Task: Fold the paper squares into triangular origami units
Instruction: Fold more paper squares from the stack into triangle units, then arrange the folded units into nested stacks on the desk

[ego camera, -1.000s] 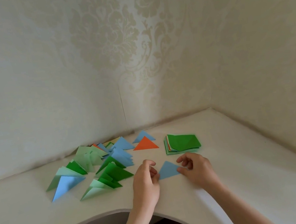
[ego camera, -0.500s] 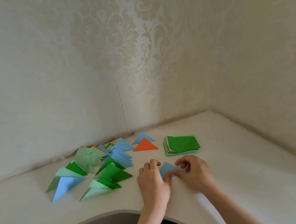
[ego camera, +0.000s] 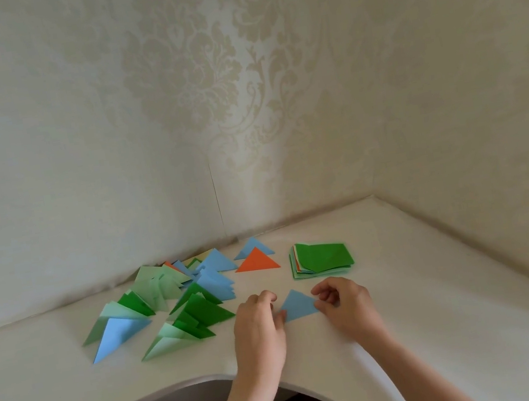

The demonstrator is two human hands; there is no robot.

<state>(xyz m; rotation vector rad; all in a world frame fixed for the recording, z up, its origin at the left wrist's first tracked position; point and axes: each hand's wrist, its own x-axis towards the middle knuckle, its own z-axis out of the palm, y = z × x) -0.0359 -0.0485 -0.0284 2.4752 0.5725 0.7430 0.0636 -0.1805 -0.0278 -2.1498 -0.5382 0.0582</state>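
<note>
1. Paper sits flat between our hands: a light-blue triangle (ego camera: 298,306) lies on the worktop (ego camera: 444,293), apex pointing away from us, just in front of the stack of unfolded squares (ego camera: 322,257).
2. Half a second ago our hands were crowded over this piece, covering most of it; now they have spread apart and the whole triangle shows. We read that as a crease just pressed home and the piece reopened to view.
3. Our left hand (ego camera: 258,326) pinches the triangle's left corner between thumb and curled fingers, its grip closed on the paper's edge.
4. Our right hand (ego camera: 343,302) has its fingers curled at the right corner, apparently nipping that tip; the exact contact is partly hidden by the knuckles.
5. For the task, this suggests one unit is at an intermediate fold, held by both ends and ready for the next crease or for setting aside.
6. Finished pieces lie to the left: a pile of green and blue triangles (ego camera: 182,300), with an orange triangle (ego camera: 257,261) and a blue one (ego camera: 252,247) farther back.
7. The stack of squares looks several sheets deep, so we judge much folding remains.
</note>
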